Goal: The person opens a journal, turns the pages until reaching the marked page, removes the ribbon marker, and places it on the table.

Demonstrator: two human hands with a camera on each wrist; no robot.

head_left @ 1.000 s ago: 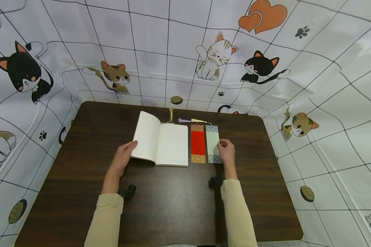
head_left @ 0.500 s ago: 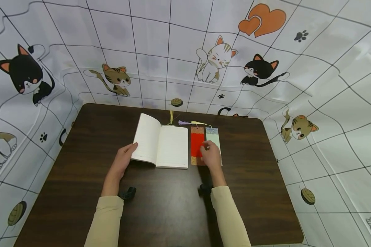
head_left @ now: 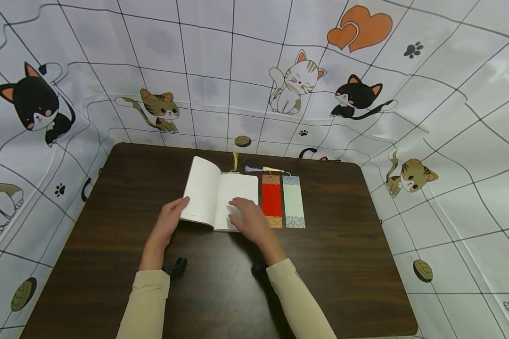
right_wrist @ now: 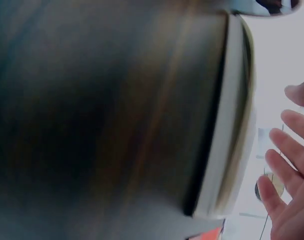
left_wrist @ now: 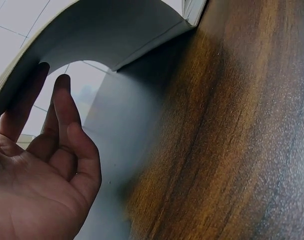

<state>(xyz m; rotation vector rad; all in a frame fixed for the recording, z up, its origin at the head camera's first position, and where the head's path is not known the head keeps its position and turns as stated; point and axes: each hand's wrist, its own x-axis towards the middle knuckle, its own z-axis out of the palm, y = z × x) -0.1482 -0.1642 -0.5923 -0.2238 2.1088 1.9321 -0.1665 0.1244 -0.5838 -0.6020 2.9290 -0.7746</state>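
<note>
An open lined notebook [head_left: 202,188] lies on the table, its left side lifted and curved. My left hand [head_left: 168,220] grips that left edge, thumb on the page; the left wrist view shows fingers [left_wrist: 66,107] beneath the raised part. Over the lower right page hovers my right hand [head_left: 251,220], fingers loosely spread and holding nothing. In the right wrist view this hand [right_wrist: 292,175] stands apart from the thick page block [right_wrist: 224,135]. Right of the notebook lie a red bookmark [head_left: 271,198] with gold ends and a pale green bookmark [head_left: 294,200], side by side.
Purple [head_left: 252,169] and pale yellow [head_left: 273,169] tassels lie above the bookmarks. Another yellow tassel [head_left: 235,161] sticks out past the notebook's top edge. The dark wooden table [head_left: 348,263] is backed by a white cat-print curtain [head_left: 203,61].
My right hand has moved left from the pale green bookmark, across the red one, to above the right page. Both bookmarks stay on the table. My left hand keeps its grip.
</note>
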